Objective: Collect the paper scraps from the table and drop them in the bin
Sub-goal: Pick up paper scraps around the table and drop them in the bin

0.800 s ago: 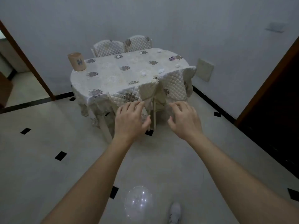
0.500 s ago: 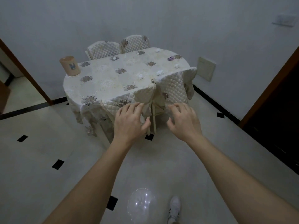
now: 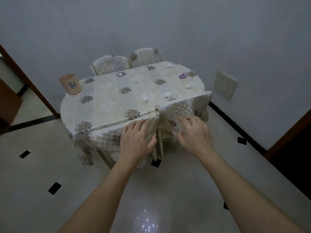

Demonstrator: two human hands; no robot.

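Note:
Several crumpled white paper scraps lie on the oval table (image 3: 104, 105) with its flowered cloth: one near the front (image 3: 145, 98), one to its right (image 3: 168, 95), one by the right edge (image 3: 189, 86), others at the back (image 3: 120, 74) (image 3: 168, 65). A tan cylindrical bin (image 3: 71, 84) stands on the table's left end. My left hand (image 3: 136, 140) and my right hand (image 3: 195, 134) are stretched out in front of the near chairs, fingers loosely spread, holding nothing. Both are short of the scraps.
Two quilted chairs (image 3: 183, 110) are pushed in at the near side, two more (image 3: 111, 64) at the far side. A small purple object (image 3: 183, 75) lies on the table's right. Doorways open at left and right; tiled floor surrounds the table.
The table has come closer and larger in view. Both hands have stayed stretched forward and now overlap the near chair backs.

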